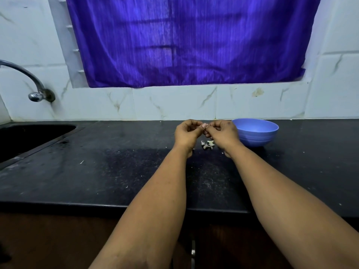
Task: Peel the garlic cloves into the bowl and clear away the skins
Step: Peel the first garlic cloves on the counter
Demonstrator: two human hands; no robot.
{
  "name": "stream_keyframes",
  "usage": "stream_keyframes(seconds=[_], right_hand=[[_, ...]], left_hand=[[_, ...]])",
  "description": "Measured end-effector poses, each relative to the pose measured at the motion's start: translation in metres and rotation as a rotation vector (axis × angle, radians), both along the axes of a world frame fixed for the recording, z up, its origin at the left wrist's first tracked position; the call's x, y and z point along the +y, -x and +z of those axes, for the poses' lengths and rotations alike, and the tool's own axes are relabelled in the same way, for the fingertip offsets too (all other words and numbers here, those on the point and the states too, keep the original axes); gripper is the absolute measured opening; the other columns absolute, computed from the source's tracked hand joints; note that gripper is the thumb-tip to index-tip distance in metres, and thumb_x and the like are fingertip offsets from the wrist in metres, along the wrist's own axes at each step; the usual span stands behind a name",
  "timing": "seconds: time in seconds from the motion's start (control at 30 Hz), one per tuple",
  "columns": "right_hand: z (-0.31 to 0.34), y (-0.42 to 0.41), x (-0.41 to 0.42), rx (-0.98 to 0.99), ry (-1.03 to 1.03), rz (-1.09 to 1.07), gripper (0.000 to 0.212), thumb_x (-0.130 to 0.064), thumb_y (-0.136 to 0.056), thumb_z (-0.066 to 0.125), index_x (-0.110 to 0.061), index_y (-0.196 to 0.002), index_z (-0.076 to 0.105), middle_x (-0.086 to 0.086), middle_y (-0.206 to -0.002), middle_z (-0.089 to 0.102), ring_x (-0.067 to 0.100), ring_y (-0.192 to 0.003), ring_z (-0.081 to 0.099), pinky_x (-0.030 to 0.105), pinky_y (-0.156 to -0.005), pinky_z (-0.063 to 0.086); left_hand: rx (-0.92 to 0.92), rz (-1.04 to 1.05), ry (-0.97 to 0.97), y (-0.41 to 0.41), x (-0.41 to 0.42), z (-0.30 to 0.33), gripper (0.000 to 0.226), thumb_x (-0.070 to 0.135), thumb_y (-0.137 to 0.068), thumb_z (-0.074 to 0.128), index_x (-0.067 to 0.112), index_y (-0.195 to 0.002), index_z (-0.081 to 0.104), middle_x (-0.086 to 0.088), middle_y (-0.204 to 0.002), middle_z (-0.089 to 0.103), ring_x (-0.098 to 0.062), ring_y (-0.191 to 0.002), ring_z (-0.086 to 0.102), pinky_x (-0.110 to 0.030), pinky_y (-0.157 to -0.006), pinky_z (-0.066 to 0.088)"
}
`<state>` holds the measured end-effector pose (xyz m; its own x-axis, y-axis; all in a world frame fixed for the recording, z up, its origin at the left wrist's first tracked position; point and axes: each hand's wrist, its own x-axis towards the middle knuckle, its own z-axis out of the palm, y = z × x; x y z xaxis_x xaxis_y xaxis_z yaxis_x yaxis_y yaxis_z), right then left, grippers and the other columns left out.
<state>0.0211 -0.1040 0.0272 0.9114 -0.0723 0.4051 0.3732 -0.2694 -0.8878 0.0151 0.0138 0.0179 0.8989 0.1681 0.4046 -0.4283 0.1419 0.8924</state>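
Both hands are raised together over the back of the black counter. My left hand and my right hand meet fingertip to fingertip and pinch a small pale garlic clove between them; most of the clove is hidden by the fingers. Below the hands, a small heap of garlic skins lies on the counter. A blue plastic bowl stands just right of my right hand; its contents cannot be seen from here.
A dark sink is set into the counter at the left, with a metal tap on the tiled wall above it. A purple curtain hangs behind. Small skin flecks are scattered over the counter.
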Motion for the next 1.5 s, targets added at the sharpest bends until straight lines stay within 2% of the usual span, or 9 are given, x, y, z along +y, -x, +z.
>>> stream_keyframes(seconds=[0.33, 0.57, 0.7, 0.77, 0.93, 1.07, 1.23, 1.33, 1.5], right_hand=[[0.0, 0.0, 0.004, -0.047, 0.338, -0.108, 0.022, -0.034, -0.096, 0.052, -0.014, -0.095, 0.063, 0.005, -0.093, 0.067, 0.021, -0.085, 0.06, 0.031, -0.074, 0.047], [-0.003, -0.004, 0.005, 0.055, 0.281, -0.025, 0.027, -0.025, -0.103, 0.04, -0.009, -0.114, 0.058, 0.008, -0.105, 0.06, 0.02, -0.093, 0.056, 0.025, -0.071, 0.04], [-0.004, -0.005, 0.006, 0.071, 0.163, -0.005, 0.024, -0.021, -0.103, 0.041, -0.008, -0.115, 0.057, 0.007, -0.097, 0.058, 0.011, -0.07, 0.054, 0.012, -0.045, 0.039], [-0.005, -0.006, 0.005, 0.084, 0.126, -0.008, 0.022, -0.02, -0.103, 0.042, -0.01, -0.116, 0.057, 0.005, -0.097, 0.059, 0.006, -0.065, 0.053, 0.01, -0.044, 0.039], [-0.005, -0.01, 0.0, 0.073, 0.149, -0.101, 0.016, -0.031, -0.101, 0.043, -0.022, -0.102, 0.056, -0.002, -0.092, 0.063, 0.02, -0.086, 0.061, 0.033, -0.08, 0.049], [-0.004, -0.01, -0.005, 0.074, 0.055, -0.146, 0.014, -0.025, -0.1, 0.047, -0.018, -0.095, 0.057, 0.0, -0.088, 0.065, 0.022, -0.085, 0.062, 0.036, -0.077, 0.05], [-0.003, -0.007, -0.018, 0.097, 0.408, -0.265, 0.018, -0.015, -0.091, 0.06, -0.012, -0.073, 0.061, 0.009, -0.09, 0.066, 0.019, -0.082, 0.056, 0.019, -0.069, 0.036], [-0.003, -0.005, -0.02, 0.147, 0.496, -0.257, 0.012, -0.008, -0.086, 0.061, -0.011, -0.086, 0.072, 0.006, -0.102, 0.07, 0.021, -0.098, 0.062, 0.018, -0.074, 0.038], [0.001, -0.003, -0.022, 0.076, 0.388, -0.321, 0.016, -0.021, -0.075, 0.073, -0.019, -0.063, 0.064, -0.003, -0.07, 0.066, 0.014, -0.076, 0.063, 0.023, -0.069, 0.047]], left_hand=[[-0.024, 0.004, 0.003, 0.0, -0.001, 0.001, 0.01, -0.002, -0.086, 0.066, 0.007, -0.081, 0.066, -0.007, -0.079, 0.067, -0.018, -0.08, 0.066, -0.025, -0.08, 0.056], [0.054, -0.078, 0.126, 0.001, -0.003, 0.002, 0.01, -0.006, -0.089, 0.058, 0.002, -0.089, 0.064, -0.007, -0.082, 0.065, -0.013, -0.078, 0.064, -0.018, -0.075, 0.056], [0.151, -0.163, 0.224, 0.001, -0.002, 0.003, 0.014, -0.006, -0.09, 0.056, 0.005, -0.086, 0.064, -0.009, -0.083, 0.065, -0.014, -0.071, 0.065, -0.017, -0.069, 0.057], [0.177, -0.18, 0.229, 0.001, -0.002, 0.003, 0.014, -0.005, -0.091, 0.056, 0.005, -0.086, 0.064, -0.011, -0.084, 0.065, -0.013, -0.066, 0.066, -0.017, -0.066, 0.057], [0.193, -0.181, 0.21, 0.002, -0.005, 0.004, 0.015, -0.007, -0.092, 0.054, 0.003, -0.085, 0.062, -0.01, -0.082, 0.061, -0.016, -0.075, 0.062, -0.018, -0.069, 0.056], [0.213, -0.166, 0.186, 0.002, -0.005, 0.003, 0.014, -0.007, -0.09, 0.055, 0.003, -0.083, 0.062, -0.009, -0.082, 0.061, -0.014, -0.077, 0.06, -0.017, -0.07, 0.056], [0.201, -0.136, 0.143, 0.001, -0.005, 0.002, 0.018, -0.011, -0.088, 0.057, 0.005, -0.081, 0.061, -0.008, -0.08, 0.061, -0.013, -0.078, 0.06, -0.015, -0.07, 0.055], [0.187, -0.122, 0.107, 0.0, -0.005, 0.0, 0.02, -0.013, -0.086, 0.057, 0.006, -0.081, 0.061, -0.007, -0.079, 0.06, -0.012, -0.075, 0.058, -0.015, -0.068, 0.054], [0.184, -0.081, 0.034, -0.004, -0.004, -0.002, 0.021, -0.009, -0.086, 0.06, 0.01, -0.08, 0.063, -0.005, -0.078, 0.061, -0.012, -0.074, 0.058, -0.02, -0.074, 0.051]])
